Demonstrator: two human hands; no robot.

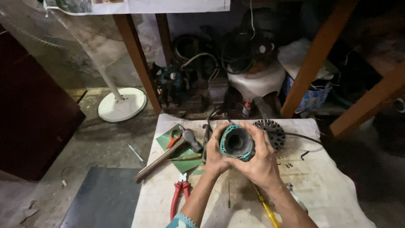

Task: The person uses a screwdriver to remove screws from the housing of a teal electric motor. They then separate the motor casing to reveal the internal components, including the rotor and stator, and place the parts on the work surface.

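Observation:
Both my hands hold a round dark motor part (236,142) with green-taped windings around its rim, lifted just above a white cloth-covered low table (329,185). My left hand (214,157) grips its left side, a ring showing on one finger. My right hand (260,158) wraps its right and lower side. The part's hollow centre faces me. Behind it on the table lies a dark slotted rotor-like disc (272,133) with a black cable (301,137) running right.
A hammer (168,154) lies on a green card at the table's left, red-handled pliers (179,196) near the front, a yellow-handled screwdriver (266,207) under my right forearm. Small screws (289,164) sit right. A white fan base (122,104) and cluttered parts stand behind.

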